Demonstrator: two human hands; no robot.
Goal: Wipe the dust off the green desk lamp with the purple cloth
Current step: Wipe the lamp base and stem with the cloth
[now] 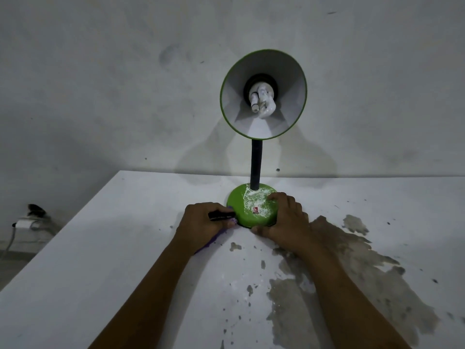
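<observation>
Centrally, lamp (254, 209) between both hands

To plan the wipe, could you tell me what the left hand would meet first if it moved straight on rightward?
Likely the green lamp base: the left hand, gripping the purple cloth, is right beside its left edge.

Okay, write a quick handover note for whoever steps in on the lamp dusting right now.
Left hand: grips the purple cloth plus a black object, possibly the cord switch, at the base's left edge.
Right hand: holds the right side of the green lamp base, steadying it.
Lamp stands upright on the white table, shade facing the camera.
Done: nothing evident; white dust covers the base top.
Left: wipe base, neck and shade.
</observation>
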